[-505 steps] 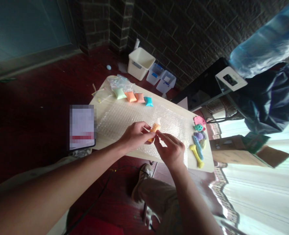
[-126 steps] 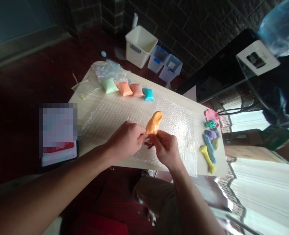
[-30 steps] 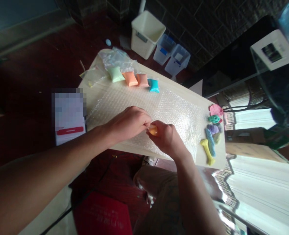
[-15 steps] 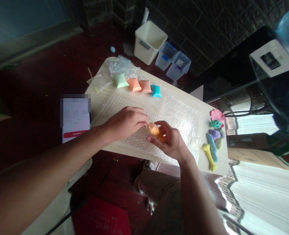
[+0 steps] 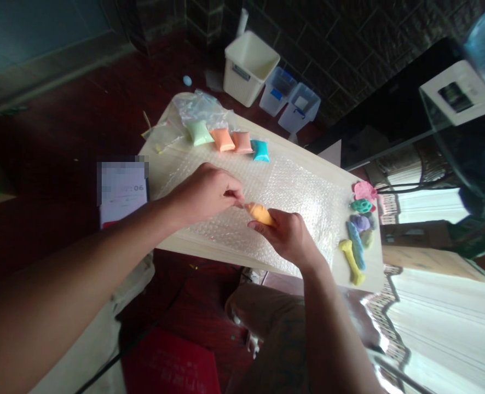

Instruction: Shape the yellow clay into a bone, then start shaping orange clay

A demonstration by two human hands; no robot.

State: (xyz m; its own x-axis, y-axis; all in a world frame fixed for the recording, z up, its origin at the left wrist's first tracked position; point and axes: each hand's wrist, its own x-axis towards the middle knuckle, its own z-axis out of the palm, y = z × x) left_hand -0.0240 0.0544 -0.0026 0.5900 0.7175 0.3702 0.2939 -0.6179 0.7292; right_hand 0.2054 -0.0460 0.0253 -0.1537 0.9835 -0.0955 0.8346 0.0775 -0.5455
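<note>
My right hand (image 5: 289, 235) is closed around a lump of orange modelling clay (image 5: 260, 214), its left end sticking out past the thumb. Thin clear plastic seems to cling to that end. My left hand (image 5: 213, 191) pinches the tip of this clear plastic wrapper (image 5: 243, 206), just left of the clay. Both hands are above a sheet of bubble wrap (image 5: 304, 191) on the light wooden table (image 5: 369, 276). Behind them lie pillow-shaped packets of clay: pale green (image 5: 200, 133), orange (image 5: 223, 140), salmon (image 5: 242, 142) and turquoise (image 5: 261, 151).
Shaped clay pieces, such as a yellow bone (image 5: 352, 262), a blue twist (image 5: 356, 245) and a pink piece (image 5: 364, 191), lie at the table's right end. Crumpled clear bags (image 5: 201, 106) lie at the far left corner. A tablet (image 5: 123, 191) stands left; bins (image 5: 250, 68) stand behind.
Earlier the clay was hidden mostly inside my right hand; now more of it shows. My left hand has drawn slightly up and left, with the plastic stretched between. The view has shifted a little.
</note>
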